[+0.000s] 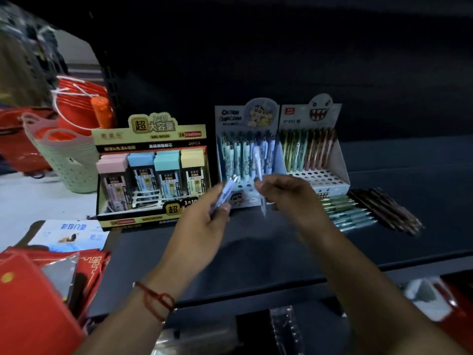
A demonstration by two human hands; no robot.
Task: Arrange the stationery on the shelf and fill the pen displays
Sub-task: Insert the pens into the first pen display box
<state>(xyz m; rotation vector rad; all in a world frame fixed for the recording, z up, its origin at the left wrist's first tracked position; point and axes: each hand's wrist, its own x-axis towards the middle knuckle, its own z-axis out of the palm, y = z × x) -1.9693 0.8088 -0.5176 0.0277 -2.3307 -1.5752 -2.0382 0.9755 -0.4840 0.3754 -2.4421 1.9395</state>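
Pens (225, 193) sit bunched in your left hand (204, 221), just before the cartoon pen display (247, 160) on the shelf (256, 242). Your right hand (286, 193) pinches one pen (257, 160); lower it upright into an empty front hole without nudging its neighbours.

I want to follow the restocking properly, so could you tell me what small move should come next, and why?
Probably the right hand should slot its pen into an empty front hole of the cartoon pen display; the left hand holds more pens ready.

Stacked green baskets (74, 160), red bags (76, 98)
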